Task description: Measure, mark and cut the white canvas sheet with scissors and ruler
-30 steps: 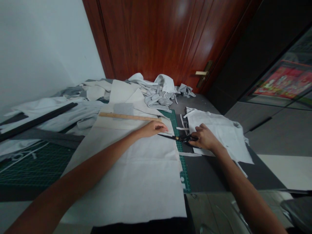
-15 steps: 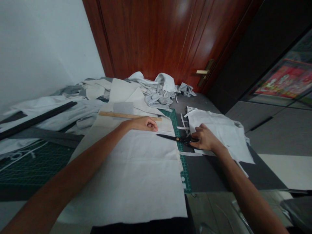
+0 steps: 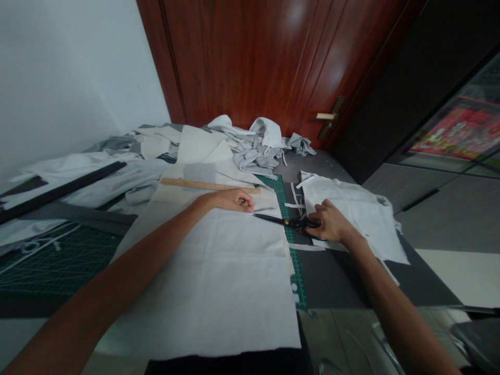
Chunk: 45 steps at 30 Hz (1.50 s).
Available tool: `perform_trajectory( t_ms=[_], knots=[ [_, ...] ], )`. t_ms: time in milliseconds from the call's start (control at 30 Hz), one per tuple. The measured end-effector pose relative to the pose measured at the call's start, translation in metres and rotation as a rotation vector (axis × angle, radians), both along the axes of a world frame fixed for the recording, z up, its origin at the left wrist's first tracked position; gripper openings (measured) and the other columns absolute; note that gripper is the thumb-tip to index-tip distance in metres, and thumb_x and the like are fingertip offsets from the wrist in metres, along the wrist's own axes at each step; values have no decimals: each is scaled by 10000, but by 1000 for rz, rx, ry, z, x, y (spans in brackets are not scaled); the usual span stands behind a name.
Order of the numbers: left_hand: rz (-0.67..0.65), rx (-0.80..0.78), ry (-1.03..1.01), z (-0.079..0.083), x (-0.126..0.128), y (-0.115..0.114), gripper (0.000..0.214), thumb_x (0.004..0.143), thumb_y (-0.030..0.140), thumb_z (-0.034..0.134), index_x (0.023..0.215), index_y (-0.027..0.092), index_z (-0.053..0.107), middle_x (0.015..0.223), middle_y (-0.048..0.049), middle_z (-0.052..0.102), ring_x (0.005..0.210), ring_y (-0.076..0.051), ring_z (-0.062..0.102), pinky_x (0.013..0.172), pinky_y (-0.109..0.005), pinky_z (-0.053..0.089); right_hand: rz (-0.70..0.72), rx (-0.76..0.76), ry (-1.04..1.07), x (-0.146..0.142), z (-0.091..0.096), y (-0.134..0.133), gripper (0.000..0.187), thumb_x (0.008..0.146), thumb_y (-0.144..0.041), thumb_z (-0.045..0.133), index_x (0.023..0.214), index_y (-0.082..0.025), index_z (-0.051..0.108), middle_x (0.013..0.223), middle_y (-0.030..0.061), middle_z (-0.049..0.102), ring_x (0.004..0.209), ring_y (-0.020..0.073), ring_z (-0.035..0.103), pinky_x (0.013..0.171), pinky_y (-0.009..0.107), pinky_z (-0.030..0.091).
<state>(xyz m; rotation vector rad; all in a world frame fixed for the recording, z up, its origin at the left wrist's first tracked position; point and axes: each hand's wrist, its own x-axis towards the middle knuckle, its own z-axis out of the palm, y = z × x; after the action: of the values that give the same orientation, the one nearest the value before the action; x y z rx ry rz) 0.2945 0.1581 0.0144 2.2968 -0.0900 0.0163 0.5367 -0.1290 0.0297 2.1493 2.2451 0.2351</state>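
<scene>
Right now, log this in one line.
left hand: at white cloth; right hand: holding black scissors, tip near left hand; wooden ruler: beyond hands

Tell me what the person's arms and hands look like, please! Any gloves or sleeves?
No gloves: the left hand and right hand are bare. The left forearm and right forearm show no sleeves. I see no watch or bracelet; rings would be too small to tell.

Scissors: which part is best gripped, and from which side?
Likely the handles, from the right, where the right hand has them: the scissors point left, so the handles sit on the right, and the tapered blades end near the left hand.
</scene>
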Motion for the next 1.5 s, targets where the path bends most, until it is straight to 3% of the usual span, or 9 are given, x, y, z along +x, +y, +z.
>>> perform_trajectory(
  t_ms=[233,667,1067,1500],
  knots=[
    [23,-50,31,-4,-1,1,446,834,553,724,885,110,746,763,-12,616,680,-114,497,635,-221,356,11,-19,-15,6,-2,-1,332,871,-438,655,660,-184,680,639,51,643,689,203,552,802,375,305],
    [81,-122,24,-11,-1,0,450,812,549,752,903,108,754,852,-54,710,776,-149,594,696,-229,413,-4,80,-62,3,-8,3,336,868,-464,679,711,-173,737,682,76,623,688,211,515,785,363,326],
    [83,-138,15,-6,-2,-4,444,799,535,771,893,102,759,833,-43,697,733,-126,555,664,-224,381,13,64,20,3,-9,3,312,851,-436,678,669,-184,705,664,62,596,683,206,501,777,356,331],
    [87,-152,12,-7,-3,-6,488,805,585,745,877,103,743,785,-32,668,688,-111,516,637,-220,365,11,103,-29,-4,-12,8,363,862,-489,689,695,-168,718,671,73,614,683,211,513,771,353,338]
  ],
)
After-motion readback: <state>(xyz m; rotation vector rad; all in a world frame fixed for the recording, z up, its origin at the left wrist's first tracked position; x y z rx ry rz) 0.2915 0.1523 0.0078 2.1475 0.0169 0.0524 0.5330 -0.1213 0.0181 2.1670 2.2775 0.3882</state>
